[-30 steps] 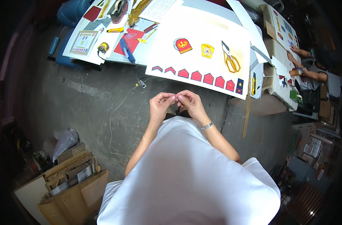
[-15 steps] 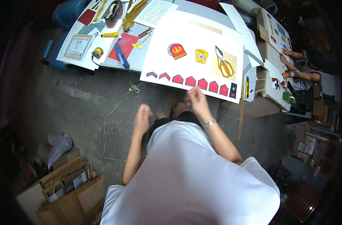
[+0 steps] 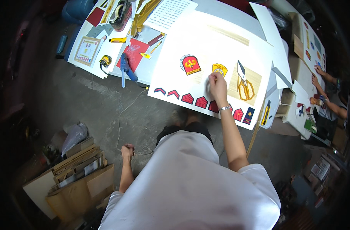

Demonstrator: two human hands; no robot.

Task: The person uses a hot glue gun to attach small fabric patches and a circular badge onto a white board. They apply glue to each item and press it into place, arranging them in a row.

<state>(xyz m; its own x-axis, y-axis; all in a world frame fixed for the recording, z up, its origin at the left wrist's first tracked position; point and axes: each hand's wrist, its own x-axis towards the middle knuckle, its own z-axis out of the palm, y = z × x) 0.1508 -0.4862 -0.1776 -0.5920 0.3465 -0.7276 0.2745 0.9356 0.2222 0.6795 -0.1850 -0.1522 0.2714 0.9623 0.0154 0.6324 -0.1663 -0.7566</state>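
My right hand (image 3: 218, 87) reaches over a large white board (image 3: 171, 48) on the table. Its fingers are drawn together at the lower part of a yellow badge-shaped patch (image 3: 220, 68), hiding that part; whether they hold it or something small I cannot make out. To the left lies a red rounded patch (image 3: 190, 64), and to the right orange-handled scissors (image 3: 244, 82). Several red chevron patches (image 3: 187, 98) line the board's near edge, some behind my wrist. My left hand (image 3: 128, 150) hangs low at my side, fingers curled, with a thin pale cord (image 3: 120, 119) on the floor by it.
A blue glue gun (image 3: 126, 67), tape measure (image 3: 105, 60), tape dispenser (image 3: 121, 16) and framed picture (image 3: 87, 50) occupy the table's left. A yellow cutter (image 3: 266, 113) lies right of the board. Wooden frames (image 3: 77, 168) stack at lower left. Another person's hands (image 3: 317, 76) rest at a farther table.
My right hand has moved forward from the board's near edge onto the yellow patch. My left hand has dropped down and back to my side. The view has shifted slightly.
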